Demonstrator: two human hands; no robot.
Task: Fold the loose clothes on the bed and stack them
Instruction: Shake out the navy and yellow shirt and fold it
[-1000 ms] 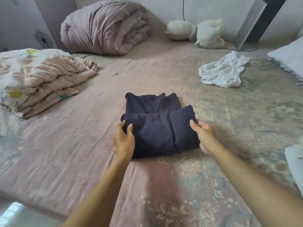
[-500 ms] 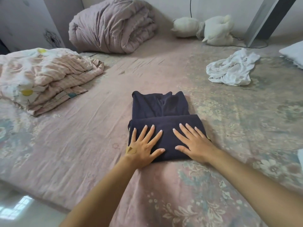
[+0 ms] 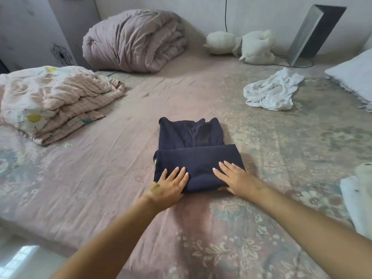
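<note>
Navy garment [image 3: 196,152]: folded into a compact rectangle, lying flat near the middle of the bed [image 3: 120,178], its near half doubled over the far half. My left hand [image 3: 171,185] rests flat on the near left corner of the fold, fingers straight and slightly spread. My right hand [image 3: 236,178] rests flat on the near right corner, fingers straight and close together. Neither hand pinches the cloth. White garment [image 3: 271,90]: crumpled and unfolded, lying well apart from the navy one, toward the far right. Floral blanket [image 3: 50,103]: folded loosely at the left edge. Rolled pink duvet [image 3: 134,40]: at the far side by the wall. White pillow [image 3: 354,75]: at the right edge.
</note>
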